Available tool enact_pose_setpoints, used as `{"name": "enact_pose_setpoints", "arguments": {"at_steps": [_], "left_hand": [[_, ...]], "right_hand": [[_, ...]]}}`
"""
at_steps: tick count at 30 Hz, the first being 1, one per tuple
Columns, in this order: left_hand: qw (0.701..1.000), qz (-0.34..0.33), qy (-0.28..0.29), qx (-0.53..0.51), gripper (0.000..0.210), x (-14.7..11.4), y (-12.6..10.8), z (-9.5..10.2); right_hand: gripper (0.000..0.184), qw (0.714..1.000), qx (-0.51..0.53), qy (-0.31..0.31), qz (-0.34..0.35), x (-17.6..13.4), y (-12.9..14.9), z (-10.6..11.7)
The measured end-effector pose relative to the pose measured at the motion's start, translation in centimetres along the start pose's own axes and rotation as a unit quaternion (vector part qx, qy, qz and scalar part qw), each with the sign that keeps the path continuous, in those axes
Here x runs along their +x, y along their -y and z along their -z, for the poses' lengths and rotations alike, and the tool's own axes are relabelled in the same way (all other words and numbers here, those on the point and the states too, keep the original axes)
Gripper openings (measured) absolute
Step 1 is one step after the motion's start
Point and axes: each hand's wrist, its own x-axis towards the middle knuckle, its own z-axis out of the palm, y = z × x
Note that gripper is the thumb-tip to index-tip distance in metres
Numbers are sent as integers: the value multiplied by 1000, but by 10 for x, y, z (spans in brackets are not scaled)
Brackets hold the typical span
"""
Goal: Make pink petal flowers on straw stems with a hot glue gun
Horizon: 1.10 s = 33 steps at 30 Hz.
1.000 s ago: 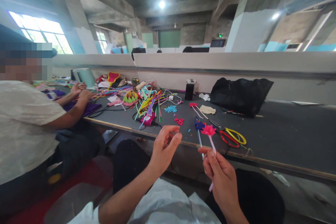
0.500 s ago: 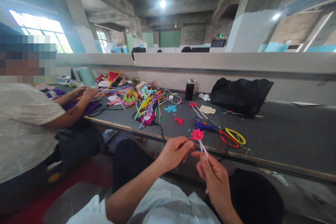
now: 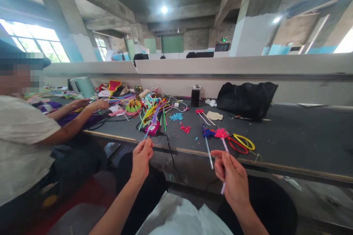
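My right hand is closed around the pale lilac stem of a pink pipe-cleaner flower. The flower head points up, in front of the blue glue gun, whose clear glue stick sticks out past the table edge. At the front edge, my left hand pinches the end of a light blue pipe cleaner. That strand runs toward a magenta box and a heap of colored pipe cleaners. Scissors with red and yellow handles lie right of the glue gun.
Small blue pieces and red pieces lie mid-table. Another red flower is behind them. A black bag stands at the back right. At left, a co-worker works beside a kettle. A black cable hangs off the edge.
My left hand has moved left, away from the flower, to the light blue pipe cleaner's end. My right hand has shifted slightly right with the flower. The view has turned a little right.
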Motion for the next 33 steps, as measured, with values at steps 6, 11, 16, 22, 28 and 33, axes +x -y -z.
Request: {"name": "enact_pose_setpoints", "arguments": {"at_steps": [6, 11, 16, 22, 28, 33], "left_hand": [[967, 59, 230, 87, 33, -22, 24, -57], [943, 112, 314, -5, 36, -3, 18, -123], [914, 189, 333, -137, 36, 39, 18, -158], [902, 246, 316, -163, 28, 80, 33, -174], [916, 272, 252, -149, 21, 106, 49, -165], [939, 229, 211, -145, 21, 116, 54, -155]], "right_hand": [[43, 997, 61, 46, -29, 25, 1, -23], [47, 991, 46, 106, -65, 60, -1, -42], [50, 988, 17, 121, -99, 101, -7, -54], [54, 980, -16, 140, -138, 148, -28, -63], [61, 962, -149, 201, -114, 163, -42, -55], [65, 920, -268, 275, -82, 149, -47, -36]]}}
